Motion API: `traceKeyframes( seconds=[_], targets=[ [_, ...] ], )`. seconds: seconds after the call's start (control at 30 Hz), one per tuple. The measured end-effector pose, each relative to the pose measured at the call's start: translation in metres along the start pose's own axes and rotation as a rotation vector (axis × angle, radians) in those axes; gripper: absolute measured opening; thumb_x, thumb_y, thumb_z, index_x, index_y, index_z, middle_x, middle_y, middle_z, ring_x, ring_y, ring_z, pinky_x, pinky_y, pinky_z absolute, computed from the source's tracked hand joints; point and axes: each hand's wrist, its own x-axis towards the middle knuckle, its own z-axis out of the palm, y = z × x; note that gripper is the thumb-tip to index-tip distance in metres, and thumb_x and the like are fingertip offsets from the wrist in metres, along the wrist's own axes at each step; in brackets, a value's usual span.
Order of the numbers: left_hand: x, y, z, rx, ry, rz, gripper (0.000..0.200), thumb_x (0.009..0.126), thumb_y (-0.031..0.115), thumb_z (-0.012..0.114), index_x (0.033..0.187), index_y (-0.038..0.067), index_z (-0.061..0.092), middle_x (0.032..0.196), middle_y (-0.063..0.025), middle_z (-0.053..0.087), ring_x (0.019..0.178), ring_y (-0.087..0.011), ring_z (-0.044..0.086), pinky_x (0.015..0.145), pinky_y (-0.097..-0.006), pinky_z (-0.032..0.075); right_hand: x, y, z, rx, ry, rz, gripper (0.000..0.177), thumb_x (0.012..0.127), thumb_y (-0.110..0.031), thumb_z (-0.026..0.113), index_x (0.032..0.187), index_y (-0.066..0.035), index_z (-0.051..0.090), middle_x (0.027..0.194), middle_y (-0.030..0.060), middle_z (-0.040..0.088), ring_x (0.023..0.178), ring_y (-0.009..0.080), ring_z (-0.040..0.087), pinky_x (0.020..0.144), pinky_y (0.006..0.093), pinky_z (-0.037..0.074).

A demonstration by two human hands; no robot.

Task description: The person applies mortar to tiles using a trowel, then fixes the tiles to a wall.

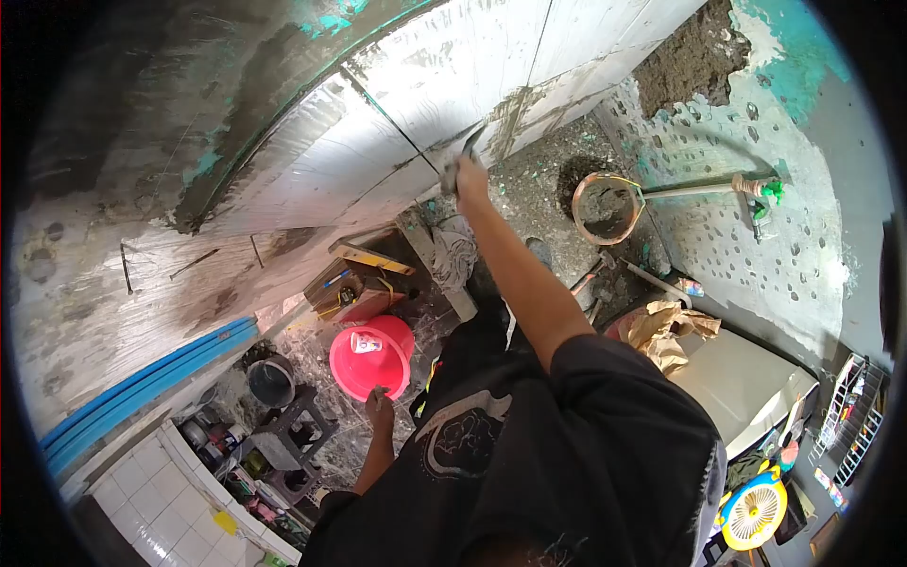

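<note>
My right hand is stretched up to the wall, its fingers closed round a trowel with a dark, narrow blade. The blade lies at the lower part of the large white wall tiles, close to a smear of wet grey mortar. Down by my side, my left hand hangs with its grimy fingers curled and nothing visible in them. It overlaps the rim of a pink plastic tub in this view. A white cup-like container shows within the tub's outline.
A round mortar bucket stands on the rough floor at the wall's foot. Beside it, a long handle leans across. A spirit level, a grey rag, a black bucket and blue pipes lie leftward. Crumpled brown paper sits rightward.
</note>
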Motion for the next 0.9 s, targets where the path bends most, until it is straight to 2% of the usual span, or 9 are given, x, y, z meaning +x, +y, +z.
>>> traceKeyframes(
  seconds=[0.23, 0.3, 0.43, 0.5, 0.63, 0.67, 0.73, 0.8, 0.9],
  targets=[
    [-0.016, -0.013, -0.009, 0.054, -0.04, -0.04, 0.038, 0.087, 0.031, 0.04, 0.079, 0.0, 0.059, 0.054, -0.0059, 0.051, 0.053, -0.016, 0.049, 0.053, -0.0306, 0.039, -0.002, -0.006, 0.057, -0.087, -0.04, -0.137, 0.017, 0.078, -0.012, 0.049, 0.092, -0.005, 0.042, 0.067, 0.0077, 0.048, 0.049, 0.0178, 0.048, 0.038, 0.0301, 0.04],
    [-0.029, -0.009, -0.02, 0.102, -0.033, -0.025, 0.036, 0.087, 0.029, 0.04, 0.079, -0.001, 0.058, 0.055, -0.0054, 0.051, 0.053, -0.0153, 0.049, 0.053, -0.03, 0.039, -0.047, -0.02, 0.045, -0.04, -0.048, 0.007, 0.018, 0.078, -0.012, 0.049, 0.092, -0.003, 0.043, 0.068, 0.0087, 0.049, 0.05, 0.0191, 0.05, 0.037, 0.0307, 0.039],
    [-0.021, 0.013, -0.02, 0.014, 0.001, -0.006, 0.038, 0.087, 0.031, 0.04, 0.08, -0.001, 0.059, 0.056, -0.0074, 0.052, 0.056, -0.0175, 0.05, 0.055, -0.0324, 0.039, 0.032, -0.026, -0.011, 0.013, 0.14, -0.031, 0.008, 0.081, -0.01, 0.044, 0.084, -0.003, 0.045, 0.061, 0.009, 0.048, 0.045, 0.0197, 0.047, 0.04, 0.0316, 0.04],
    [-0.02, 0.023, -0.026, 0.052, -0.009, 0.012, 0.049, 0.088, 0.04, 0.036, 0.08, -0.001, 0.062, 0.059, -0.0103, 0.053, 0.058, -0.0207, 0.05, 0.055, -0.0363, 0.039, 0.058, -0.043, -0.031, -0.172, 0.04, -0.077, 0.01, 0.083, -0.012, 0.042, 0.076, -0.006, 0.041, 0.057, 0.0084, 0.046, 0.042, 0.0169, 0.041, 0.04, 0.0318, 0.04],
    [-0.015, -0.005, -0.02, 0.045, 0.017, -0.024, 0.047, 0.088, 0.038, 0.035, 0.08, -0.001, 0.062, 0.057, -0.0101, 0.053, 0.055, -0.02, 0.049, 0.054, -0.0344, 0.038, 0.056, 0.038, -0.014, -0.39, 0.079, -0.31, 0.012, 0.082, -0.016, 0.048, 0.085, -0.004, 0.046, 0.066, 0.0073, 0.052, 0.052, 0.0175, 0.05, 0.044, 0.0313, 0.041],
    [-0.018, -0.003, -0.02, 0.12, -0.043, 0.108, 0.047, 0.086, 0.04, 0.037, 0.081, 0.001, 0.062, 0.057, -0.0094, 0.053, 0.055, -0.019, 0.049, 0.053, -0.0327, 0.038, 0.018, 0.049, 0.004, -0.306, -0.012, -0.247, 0.016, 0.081, -0.015, 0.051, 0.092, -0.004, 0.047, 0.069, 0.0073, 0.053, 0.056, 0.0166, 0.051, 0.047, 0.0302, 0.042],
    [-0.007, -0.013, -0.013, 0.162, -0.065, 0.047, 0.046, 0.087, 0.038, 0.038, 0.08, -0.001, 0.061, 0.056, -0.0088, 0.052, 0.054, -0.0189, 0.05, 0.054, -0.0328, 0.039, -0.046, 0.066, 0.028, -0.401, -0.097, -0.138, 0.028, 0.078, -0.012, 0.055, 0.103, -0.003, 0.046, 0.071, 0.0064, 0.053, 0.061, 0.0147, 0.051, 0.053, 0.0275, 0.043],
    [0.004, -0.014, -0.011, 0.114, -0.089, -0.027, 0.044, 0.087, 0.037, 0.038, 0.081, -0.001, 0.06, 0.055, -0.0075, 0.052, 0.053, -0.0179, 0.05, 0.054, -0.0317, 0.039, -0.069, 0.079, 0.025, -0.126, -0.182, 0.078, 0.033, 0.078, -0.012, 0.054, 0.108, -0.002, 0.045, 0.074, 0.0069, 0.055, 0.064, 0.014, 0.052, 0.057, 0.0252, 0.042],
    [0.031, -0.009, -0.004, -0.043, -0.059, 0.072, 0.041, 0.087, 0.036, 0.039, 0.08, 0.001, 0.059, 0.054, -0.007, 0.052, 0.052, -0.0166, 0.05, 0.053, -0.0304, 0.038, -0.076, 0.073, -0.02, -0.165, -0.036, -0.084, 0.04, 0.078, -0.015, 0.055, 0.113, -0.001, 0.042, 0.075, 0.0077, 0.055, 0.061, 0.0144, 0.053, 0.053, 0.0254, 0.043]
  ],
)
